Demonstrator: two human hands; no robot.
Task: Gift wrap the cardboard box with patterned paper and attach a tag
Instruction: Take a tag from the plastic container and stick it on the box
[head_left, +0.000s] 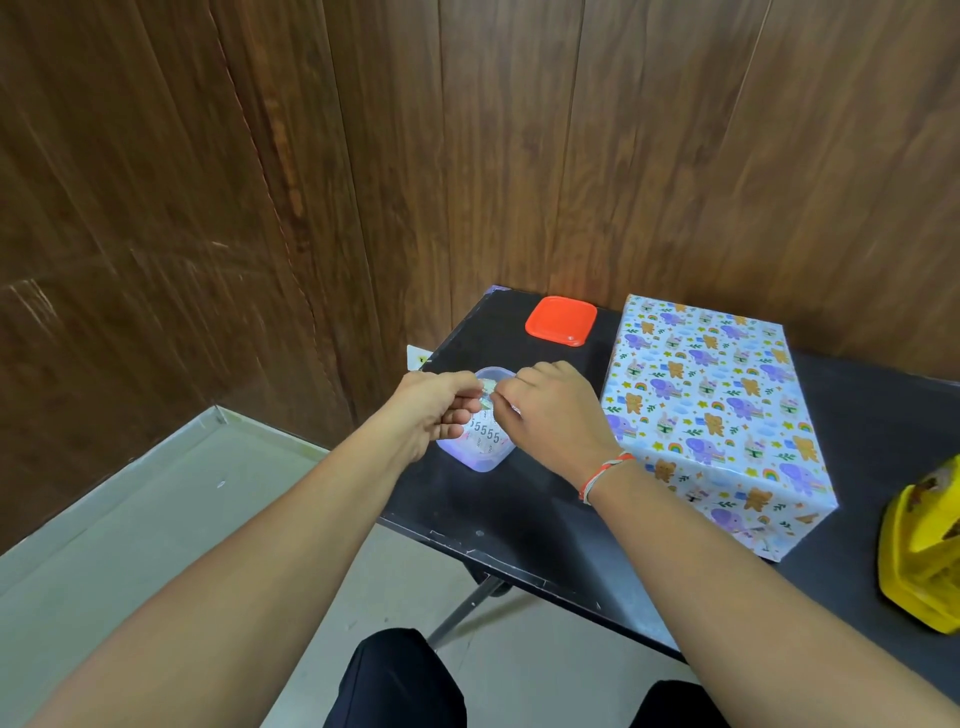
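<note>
Though my hands meet over the tub (477, 457), I can barely make out what they hold: a small pale scrap (487, 395), perhaps a tag or sticker, mostly covered by my fingers. My left hand (435, 410) pinches it from the left with its fingers curled in, and my right hand (556, 410) pinches it from the right, knuckles up, so the fingertips themselves are hidden. Inside the clear tub, only a strip printed with fives shows below my hands; the rest of its contents are blurred. The tub stands near the table's (519, 514) left end. A red lid (561, 321) lies beyond my hands, near the wall (311, 156). The box (711, 415), fully covered in animal-patterned paper, stands on the table just right of my right hand, close to my wrist but not touching it. A thread band (605, 475) circles that wrist. At the right edge a yellow thing (924, 551) is cut off, and I cannot tell what it is.
</note>
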